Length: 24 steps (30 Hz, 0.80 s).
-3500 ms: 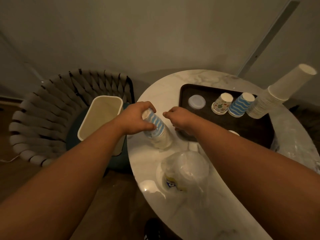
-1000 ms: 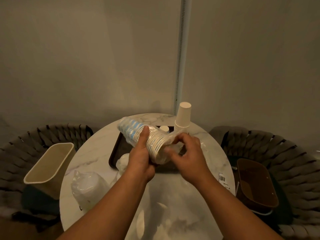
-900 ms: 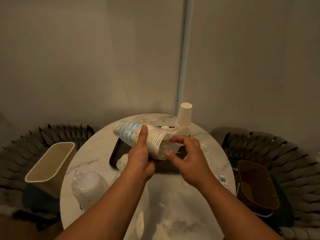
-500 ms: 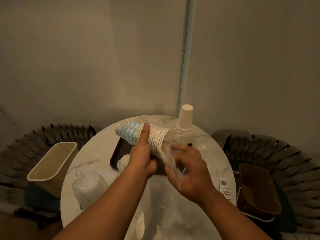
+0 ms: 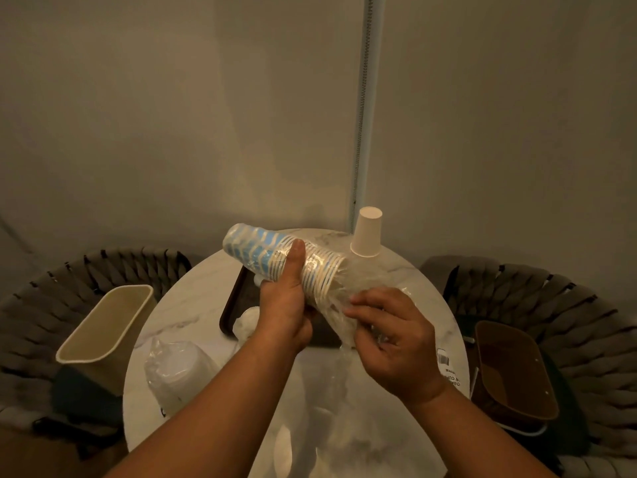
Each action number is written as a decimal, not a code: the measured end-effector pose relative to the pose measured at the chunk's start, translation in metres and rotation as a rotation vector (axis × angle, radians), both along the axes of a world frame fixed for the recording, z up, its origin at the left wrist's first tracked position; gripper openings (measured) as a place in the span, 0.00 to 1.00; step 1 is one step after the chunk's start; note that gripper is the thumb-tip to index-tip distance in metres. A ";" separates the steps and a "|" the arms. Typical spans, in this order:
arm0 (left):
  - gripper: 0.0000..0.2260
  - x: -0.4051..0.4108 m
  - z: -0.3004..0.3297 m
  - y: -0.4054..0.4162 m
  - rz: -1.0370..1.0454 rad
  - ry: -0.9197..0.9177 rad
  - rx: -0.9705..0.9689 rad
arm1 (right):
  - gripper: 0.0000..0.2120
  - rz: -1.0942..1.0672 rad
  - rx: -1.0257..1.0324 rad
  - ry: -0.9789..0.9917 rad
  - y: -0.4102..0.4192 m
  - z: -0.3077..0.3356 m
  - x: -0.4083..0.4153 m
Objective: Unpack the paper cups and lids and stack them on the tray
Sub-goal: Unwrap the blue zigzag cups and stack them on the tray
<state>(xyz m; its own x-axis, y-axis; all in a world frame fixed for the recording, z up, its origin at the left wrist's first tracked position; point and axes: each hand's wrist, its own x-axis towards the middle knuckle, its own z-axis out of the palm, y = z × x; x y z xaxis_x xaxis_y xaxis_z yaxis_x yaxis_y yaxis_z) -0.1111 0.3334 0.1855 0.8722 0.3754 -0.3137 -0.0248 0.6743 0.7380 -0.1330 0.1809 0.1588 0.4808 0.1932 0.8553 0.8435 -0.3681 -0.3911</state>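
My left hand (image 5: 284,307) grips a sleeve of blue-and-white striped paper cups (image 5: 265,253), held sideways above the round marble table (image 5: 193,305). Clear plastic wrap (image 5: 344,326) hangs off the sleeve's open end, and my right hand (image 5: 393,336) pinches that wrap just below the cup rims. Behind my hands lies the dark tray (image 5: 231,312), mostly hidden. A stack of plain white cups (image 5: 368,232) stands upside down at the tray's far right. A bag of lids (image 5: 175,369) in clear plastic rests on the table's left side.
A cream bin (image 5: 103,336) sits on the woven chair (image 5: 41,315) at left. A brown bin (image 5: 513,370) sits on the woven chair at right. Loose plastic packaging with a barcode label (image 5: 446,367) lies at the table's right edge. A wall stands close behind.
I lifted the cup sleeve off the table and turned it sideways. My right hand has pulled the plastic wrap down and away from the sleeve's open end.
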 end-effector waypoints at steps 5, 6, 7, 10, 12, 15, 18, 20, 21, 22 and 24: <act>0.49 -0.004 0.001 0.004 0.012 -0.036 0.043 | 0.16 0.033 -0.013 -0.024 0.001 0.003 -0.005; 0.49 -0.004 0.001 0.004 0.018 -0.040 0.030 | 0.15 0.085 -0.059 0.004 0.003 0.005 -0.003; 0.49 -0.004 0.001 0.004 0.024 -0.039 0.018 | 0.13 0.122 -0.118 0.061 0.004 0.003 -0.002; 0.49 -0.006 0.001 0.005 0.025 -0.058 0.056 | 0.09 0.063 -0.264 0.225 -0.003 -0.008 -0.002; 0.47 -0.005 0.002 0.006 0.024 -0.106 0.118 | 0.11 0.015 -0.232 0.263 -0.004 -0.010 -0.005; 0.44 -0.008 0.002 -0.001 -0.002 -0.149 0.178 | 0.13 0.168 0.121 0.574 0.014 0.004 -0.014; 0.40 -0.017 -0.007 -0.016 -0.103 -0.130 0.353 | 0.28 0.623 0.730 1.072 0.028 0.004 -0.019; 0.41 -0.023 -0.007 -0.022 -0.204 -0.123 0.514 | 0.34 0.709 0.987 1.204 0.028 0.001 -0.017; 0.43 -0.025 -0.004 -0.021 -0.212 -0.120 0.574 | 0.32 0.727 1.086 1.252 0.026 -0.001 -0.016; 0.44 -0.026 0.001 -0.017 -0.170 -0.127 0.608 | 0.29 0.737 1.143 1.295 0.023 -0.004 -0.013; 0.42 -0.024 0.009 -0.001 -0.037 -0.190 0.666 | 0.28 0.713 1.166 1.366 0.016 -0.008 -0.009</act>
<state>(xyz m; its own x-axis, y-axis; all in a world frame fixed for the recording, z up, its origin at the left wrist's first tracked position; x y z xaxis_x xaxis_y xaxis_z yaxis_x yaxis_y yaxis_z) -0.1349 0.3320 0.1944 0.9052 0.4037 0.1331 -0.1806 0.0818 0.9802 -0.1421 0.1971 0.1505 0.9352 0.3250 -0.1405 -0.3443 0.7419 -0.5754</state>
